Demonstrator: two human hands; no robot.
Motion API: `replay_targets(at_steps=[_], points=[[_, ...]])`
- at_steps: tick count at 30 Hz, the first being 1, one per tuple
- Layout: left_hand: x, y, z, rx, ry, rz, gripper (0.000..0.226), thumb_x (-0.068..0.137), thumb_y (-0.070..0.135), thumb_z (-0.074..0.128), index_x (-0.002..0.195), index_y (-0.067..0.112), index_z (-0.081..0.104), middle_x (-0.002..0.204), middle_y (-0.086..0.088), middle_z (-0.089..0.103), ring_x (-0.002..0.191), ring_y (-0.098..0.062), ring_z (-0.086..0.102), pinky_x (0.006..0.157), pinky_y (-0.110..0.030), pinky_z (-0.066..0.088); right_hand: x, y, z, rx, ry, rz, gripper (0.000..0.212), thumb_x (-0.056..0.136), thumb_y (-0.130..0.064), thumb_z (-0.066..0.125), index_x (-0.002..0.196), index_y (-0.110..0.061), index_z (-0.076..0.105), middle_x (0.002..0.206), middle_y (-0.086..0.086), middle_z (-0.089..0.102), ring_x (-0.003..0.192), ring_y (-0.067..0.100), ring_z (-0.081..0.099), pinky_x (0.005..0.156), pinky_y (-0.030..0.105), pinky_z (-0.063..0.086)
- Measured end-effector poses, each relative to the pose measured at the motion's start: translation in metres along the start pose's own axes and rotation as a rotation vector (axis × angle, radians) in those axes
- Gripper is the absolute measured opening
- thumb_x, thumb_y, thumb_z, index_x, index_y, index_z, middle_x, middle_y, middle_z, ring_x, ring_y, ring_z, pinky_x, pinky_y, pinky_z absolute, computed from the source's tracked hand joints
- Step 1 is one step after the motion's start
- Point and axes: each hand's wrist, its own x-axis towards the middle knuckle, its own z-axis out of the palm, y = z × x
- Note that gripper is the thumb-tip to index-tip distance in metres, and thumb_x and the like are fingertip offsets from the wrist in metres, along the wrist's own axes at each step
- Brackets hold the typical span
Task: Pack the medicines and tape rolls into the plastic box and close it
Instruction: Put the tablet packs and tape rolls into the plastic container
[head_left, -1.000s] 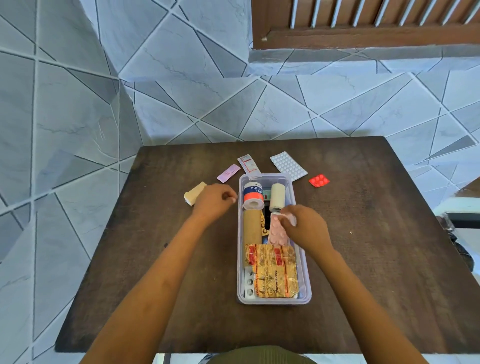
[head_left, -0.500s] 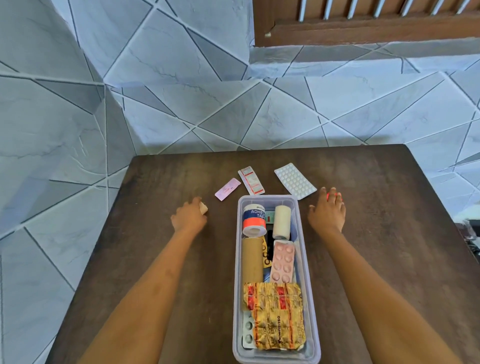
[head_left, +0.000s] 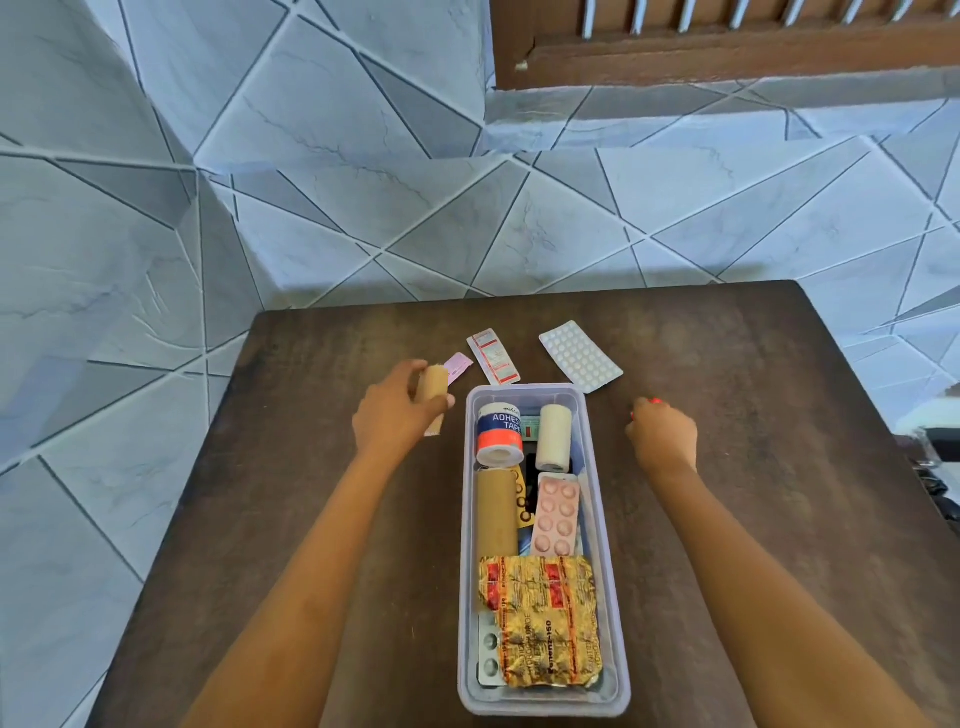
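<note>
The person is standing at the near edge of a dark wooden counter (head_left: 779, 467), both arms reaching over it. The left hand (head_left: 395, 415) is curling around a beige tape roll (head_left: 434, 387), holding it just left of the clear plastic box (head_left: 608, 597). The right hand (head_left: 662, 431) is closing into a loose fist on something small and red (head_left: 655, 401) to the right of the box; only a sliver of it is showing. The box is sitting open, reaching down to the near edge, and is holding an adhesive tape roll (head_left: 498, 434), a white roll (head_left: 554, 437), a brown roll (head_left: 496, 514), a pink pill strip (head_left: 557, 517) and a crinkled yellow packet (head_left: 540, 618). Toward the far edge are lying a white pill sheet (head_left: 581, 356), a red-and-white strip (head_left: 493, 357) and a small pink strip (head_left: 458, 365).
</note>
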Motion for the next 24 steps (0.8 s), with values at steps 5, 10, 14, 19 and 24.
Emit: replay_targets(at_steps=[5,10,14,19,24], points=[[-0.048,0.042,0.015,-0.088,-0.172,0.188,0.044,0.079,0.040,0.068,0.115,0.025,0.048,0.115,-0.002,0.066,0.090,-0.016,0.061,0.083,-0.040,0.057,-0.023,0.008,-0.011,0.134,0.205,-0.010,0.014,0.085,0.000,0.046,0.077,0.002,0.057,0.087,0.027,0.069,0.075,0.040,0.064,0.053,0.028,0.029],[-0.080,0.054,0.060,0.223,-0.331,0.235,0.039,0.085,0.038,0.058,0.117,0.018,0.048,0.114,-0.005,0.064,0.102,-0.022,0.062,0.082,-0.035,0.051,-0.062,-0.001,-0.036,0.448,0.578,-0.159,0.010,0.080,-0.004,0.060,0.085,-0.001,0.069,0.073,0.015,0.073,0.056,0.032,0.066,0.048,0.032,0.048],[-0.086,0.055,0.083,0.340,-0.351,0.284,0.033,0.091,0.028,0.049,0.120,0.013,0.054,0.118,-0.011,0.065,0.106,-0.029,0.062,0.088,-0.039,0.051,-0.102,-0.024,-0.027,0.448,0.559,-0.387,0.020,0.082,-0.016,0.053,0.091,-0.010,0.069,0.074,0.004,0.073,0.057,0.018,0.067,0.045,0.029,0.052],[-0.068,0.039,0.061,0.080,-0.240,0.245,0.026,0.088,0.010,0.051,0.104,0.010,0.071,0.110,-0.012,0.071,0.100,-0.028,0.064,0.088,-0.032,0.051,-0.123,-0.036,-0.003,0.167,0.477,-0.622,0.008,0.075,-0.022,0.056,0.076,-0.019,0.064,0.063,-0.006,0.069,0.051,0.011,0.063,0.039,0.019,0.043],[-0.046,0.020,0.033,-0.030,-0.086,0.188,0.024,0.087,0.007,0.052,0.101,0.008,0.071,0.108,-0.011,0.072,0.099,-0.024,0.065,0.082,-0.028,0.049,-0.125,-0.041,0.018,0.030,0.110,-0.742,0.007,0.075,-0.020,0.061,0.071,-0.016,0.065,0.071,0.000,0.070,0.062,0.020,0.066,0.054,0.028,0.053]])
